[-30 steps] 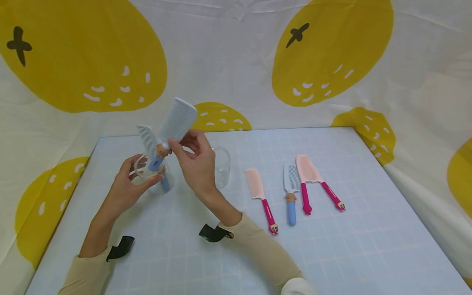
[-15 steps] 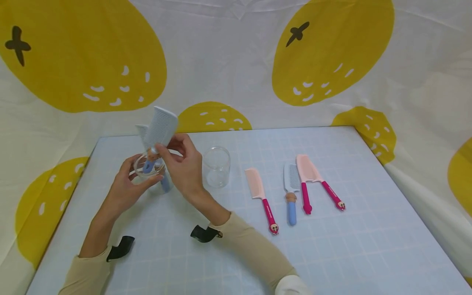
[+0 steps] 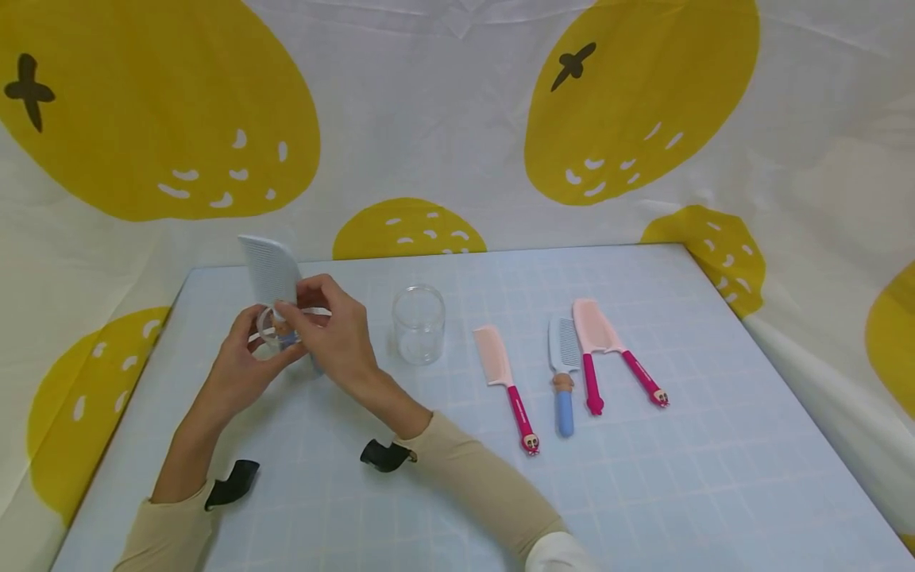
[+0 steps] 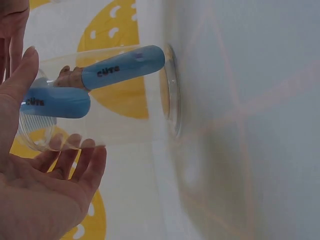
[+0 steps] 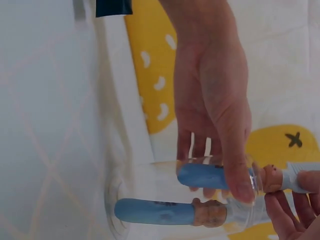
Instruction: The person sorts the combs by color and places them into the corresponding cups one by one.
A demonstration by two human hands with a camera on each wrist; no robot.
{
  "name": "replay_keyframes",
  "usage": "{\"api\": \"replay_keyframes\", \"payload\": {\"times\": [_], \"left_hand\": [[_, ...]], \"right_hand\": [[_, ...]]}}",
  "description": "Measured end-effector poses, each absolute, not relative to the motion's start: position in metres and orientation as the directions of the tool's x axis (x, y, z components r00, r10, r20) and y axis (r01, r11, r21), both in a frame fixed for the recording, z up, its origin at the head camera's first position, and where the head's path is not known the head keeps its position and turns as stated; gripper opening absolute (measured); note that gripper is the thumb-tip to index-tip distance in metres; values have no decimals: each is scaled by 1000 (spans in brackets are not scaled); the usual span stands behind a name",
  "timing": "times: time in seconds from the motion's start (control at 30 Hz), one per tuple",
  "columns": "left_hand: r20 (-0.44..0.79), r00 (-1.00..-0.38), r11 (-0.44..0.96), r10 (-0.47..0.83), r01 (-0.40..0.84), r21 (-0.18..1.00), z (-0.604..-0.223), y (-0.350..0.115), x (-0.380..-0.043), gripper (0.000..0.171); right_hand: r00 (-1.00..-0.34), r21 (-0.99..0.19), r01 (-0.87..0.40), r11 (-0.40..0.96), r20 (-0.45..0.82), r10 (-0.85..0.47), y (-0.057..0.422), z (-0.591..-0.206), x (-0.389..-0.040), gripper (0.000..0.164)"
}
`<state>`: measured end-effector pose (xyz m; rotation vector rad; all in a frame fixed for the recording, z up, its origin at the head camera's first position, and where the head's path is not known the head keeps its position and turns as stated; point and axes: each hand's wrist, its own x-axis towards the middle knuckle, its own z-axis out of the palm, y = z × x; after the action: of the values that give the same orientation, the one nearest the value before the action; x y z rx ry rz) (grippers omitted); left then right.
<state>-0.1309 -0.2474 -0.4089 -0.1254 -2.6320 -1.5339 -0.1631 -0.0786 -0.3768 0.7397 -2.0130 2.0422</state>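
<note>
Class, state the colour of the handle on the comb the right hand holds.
Blue; the handle shows best in the left wrist view.

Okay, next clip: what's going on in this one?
A person's left hand holds a clear glass near its rim, while the right hand pinches a blue comb, its handle partway down inside. Another blue comb stands in that glass, its handle reaching lower. A second glass is to the right; beyond it, three pink combs and one more blue comb lie on the table.
</note>
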Motion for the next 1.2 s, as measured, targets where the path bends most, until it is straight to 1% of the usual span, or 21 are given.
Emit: {"api": "replay_keyframes", "payload": {"times": [0.17, 0.43, 0.53, 0.67, 0.83, 1.03, 1.2], "left_hand": [[151, -988, 485, 41, 151, 861, -411, -248, -131, 86], [152, -987, 524, 45, 153, 838, -410, -250, -130, 81], [149, -988, 526, 47, 152, 837, -410, -252, -130, 82], [145, -988, 505, 54, 152, 850, -412, -252, -131, 85], [144, -989, 489, 40, 145, 860, -412, -251, -131, 86], [135, -990, 497, 30, 132, 858, -413, -250, -132, 87], [115, -993, 503, 20, 109, 857, -412, -249, -133, 88]], "right_hand": [[-846, -871, -492, 12, 474, -245, -81, -382, -165, 22], [-784, -750, -607, 262, 512, -350, -80, -384, -171, 22], [-768, -710, -630, 315, 509, -389, -80, -382, -173, 24], [-762, -677, -640, 365, 495, -417, -79, -380, -174, 26], [-768, -691, -629, 355, 482, -423, -78, -381, -175, 30], [-795, -798, -567, 204, 466, -388, -70, -382, -173, 32], [-794, -819, -556, 143, 472, -383, -61, -379, -171, 28]]}}
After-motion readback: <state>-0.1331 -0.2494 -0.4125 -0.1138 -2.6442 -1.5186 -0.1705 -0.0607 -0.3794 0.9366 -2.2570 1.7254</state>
